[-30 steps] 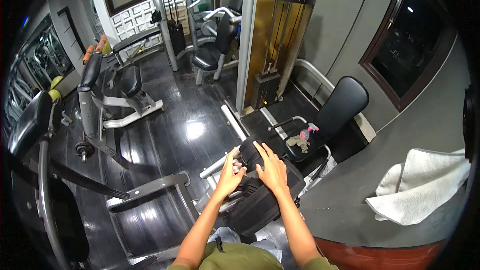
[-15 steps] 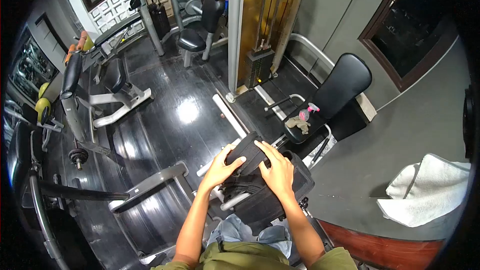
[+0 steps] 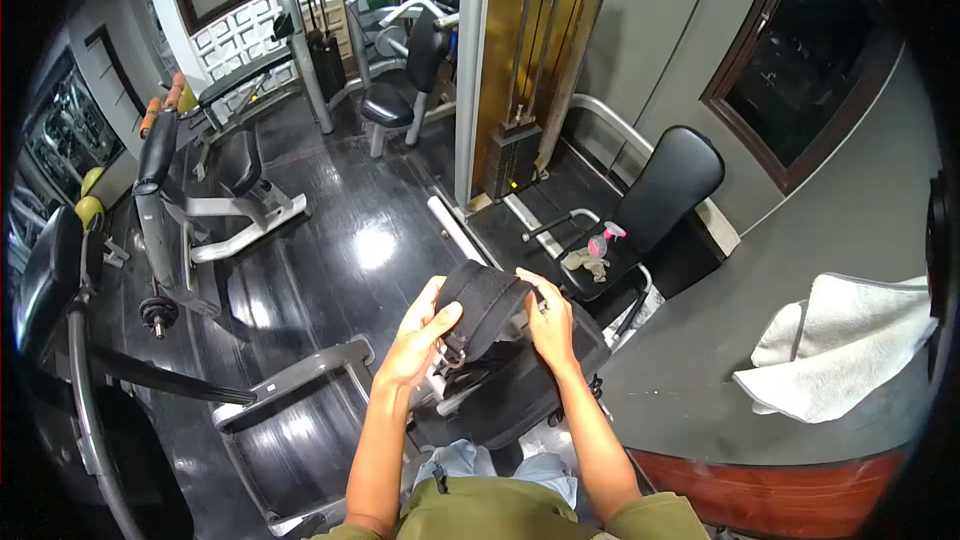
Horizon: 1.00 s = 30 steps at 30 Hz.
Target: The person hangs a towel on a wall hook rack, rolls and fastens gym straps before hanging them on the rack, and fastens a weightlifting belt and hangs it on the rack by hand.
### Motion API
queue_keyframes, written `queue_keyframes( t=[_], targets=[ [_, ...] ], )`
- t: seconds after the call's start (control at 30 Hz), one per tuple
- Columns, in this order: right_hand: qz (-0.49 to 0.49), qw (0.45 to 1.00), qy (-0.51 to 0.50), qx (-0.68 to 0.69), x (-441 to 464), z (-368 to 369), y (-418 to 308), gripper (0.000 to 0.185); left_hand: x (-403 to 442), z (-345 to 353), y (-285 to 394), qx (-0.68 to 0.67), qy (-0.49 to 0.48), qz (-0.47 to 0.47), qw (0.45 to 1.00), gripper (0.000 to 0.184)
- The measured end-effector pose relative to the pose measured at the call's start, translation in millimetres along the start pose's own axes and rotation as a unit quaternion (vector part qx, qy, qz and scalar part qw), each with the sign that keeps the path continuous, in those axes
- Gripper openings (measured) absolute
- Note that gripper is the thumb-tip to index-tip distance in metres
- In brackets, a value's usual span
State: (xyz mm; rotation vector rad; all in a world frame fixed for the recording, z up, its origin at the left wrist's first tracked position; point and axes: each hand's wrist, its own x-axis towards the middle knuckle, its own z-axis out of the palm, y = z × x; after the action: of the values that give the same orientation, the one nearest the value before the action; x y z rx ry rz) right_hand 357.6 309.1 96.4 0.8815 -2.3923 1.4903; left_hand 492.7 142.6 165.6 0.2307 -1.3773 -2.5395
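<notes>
The left hand [image 3: 412, 342] and right hand [image 3: 552, 325] grip opposite sides of the wide black strap [image 3: 482, 298], apparently to support its curved band evenly.

Olive-green sleeves [image 3: 655, 518], light-blue denim [image 3: 545, 470].

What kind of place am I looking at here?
Most likely a gym: there's a weight-stack machine in the middle, a padded black seat beside it, and orange-gripped exercise equipment at left.
</notes>
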Motion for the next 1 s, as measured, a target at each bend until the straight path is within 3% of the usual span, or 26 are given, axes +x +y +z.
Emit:
queue_keyframes(
  t=[0.03, 0.1, 0.13, 0.17, 0.3, 0.4, 0.5, 0.57, 0.63, 0.7, 0.8, 0.87, 0.97, 1.0],
  targets=[
    [-0.006, 1.0, 0.001, 0.001, -0.6, -3.2, -6.8, 0.029, -5.2, 0.6, 3.0, 0.0, -0.001, 0.006, 1.0, 0.044],
    [0.149, 0.986, 0.012, 0.077, -1.3, -13.4, -26.1, 0.022, -15.8, 5.0, 9.2, -0.078, -0.041, -0.014, 0.996, 0.056],
    [0.078, 0.991, 0.075, 0.077, -2.3, -17.5, -29.0, 0.03, -24.2, 14.1, 13.7, -0.073, -0.043, -0.001, 0.996, 0.056],
    [0.084, 0.983, 0.071, 0.145, -2.5, -24.2, -35.9, 0.031, -28.7, 21.4, 17.9, -0.06, -0.057, 0.028, 0.996, 0.061],
    [0.052, 0.983, 0.069, 0.159, -10.9, -60.9, -59.7, 0.028, -41.4, 49.5, 25.2, -0.063, -0.076, 0.091, 0.991, 0.067],
    [0.026, 0.972, 0.01, 0.235, -25.5, -99.7, -82.6, 0.026, -49.0, 76.7, 28.8, -0.083, -0.09, 0.155, 0.98, 0.06],
    [-0.03, 0.978, -0.046, 0.202, -42.7, -138.8, -93.1, 0.042, -47.8, 106.3, 33.2, -0.1, -0.091, 0.219, 0.966, 0.054],
    [-0.002, 0.976, -0.071, 0.207, -59.1, -166.3, -97.1, 0.054, -42.6, 119.0, 30.6, -0.096, -0.117, 0.255, 0.955, 0.043],
    [0.037, 0.954, -0.101, 0.281, -75.2, -195.0, -98.2, 0.056, -35.7, 134.8, 27.9, -0.097, -0.14, 0.25, 0.953, 0.036],
    [0.07, 0.956, -0.192, 0.21, -91.1, -234.9, -88.1, 0.044, -34.3, 156.4, 18.9, -0.065, -0.072, 0.221, 0.971, 0.041],
    [0.033, 0.96, -0.17, 0.222, -124.4, -262.4, -53.0, 0.038, -33.7, 179.0, -11.3, -0.067, -0.07, 0.154, 0.983, 0.037],
    [0.132, 0.878, -0.216, 0.405, -150.7, -288.2, -32.4, 0.039, -33.3, 189.2, -41.2, -0.074, -0.065, 0.094, 0.991, 0.036],
    [0.123, 0.868, -0.163, 0.452, -186.1, -314.0, -27.3, 0.046, -48.1, 212.2, -90.2, -0.064, -0.081, 0.029, 0.994, 0.026],
    [0.095, 0.927, -0.115, 0.345, -198.4, -316.5, -22.6, 0.051, -56.0, 221.6, -105.3, -0.064, -0.081, 0.002, 0.995, 0.025]
  ],
)
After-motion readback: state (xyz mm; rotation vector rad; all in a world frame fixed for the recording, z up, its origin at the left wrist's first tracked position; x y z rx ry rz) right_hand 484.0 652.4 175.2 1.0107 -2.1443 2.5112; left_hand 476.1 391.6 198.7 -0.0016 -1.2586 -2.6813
